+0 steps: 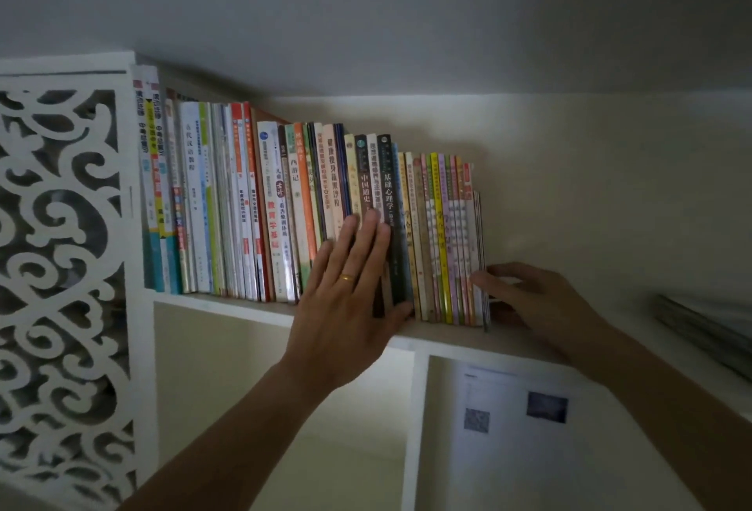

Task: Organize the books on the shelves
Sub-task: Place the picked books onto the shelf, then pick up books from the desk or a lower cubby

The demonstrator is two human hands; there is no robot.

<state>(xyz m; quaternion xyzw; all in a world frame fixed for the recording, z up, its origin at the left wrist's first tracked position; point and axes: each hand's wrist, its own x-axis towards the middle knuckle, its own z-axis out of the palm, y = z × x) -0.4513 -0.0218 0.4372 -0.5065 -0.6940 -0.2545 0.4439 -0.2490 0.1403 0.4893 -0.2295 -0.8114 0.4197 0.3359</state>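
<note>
A white bookcase (285, 313) fills the view, w/ a carved scroll panel (61, 266) on its left side and a pale wall behind. On the upper shelf 1 long row of books (244, 201) stands upright, spines out, packed from the left wall to about mid-shelf; the shelf to the right of the row is bare, w/ a blurred dark stack (700, 327) at far right. In the compartment below, a printed sheet (517, 409) lies flat. The left hand (346, 278) is released, fingers straight and flat against the dark spines mid-row, a ring on 1 finger. The right hand (533, 295) curls its fingers onto the end of the thin books (455, 242) at the row's right end, bracing them; looks like a grip, not certain. Step in hand, I'd judge: squaring and tightening the row. Next move prob. calls for pushing spines flush while the right end stays propped so nothing tips.
</note>
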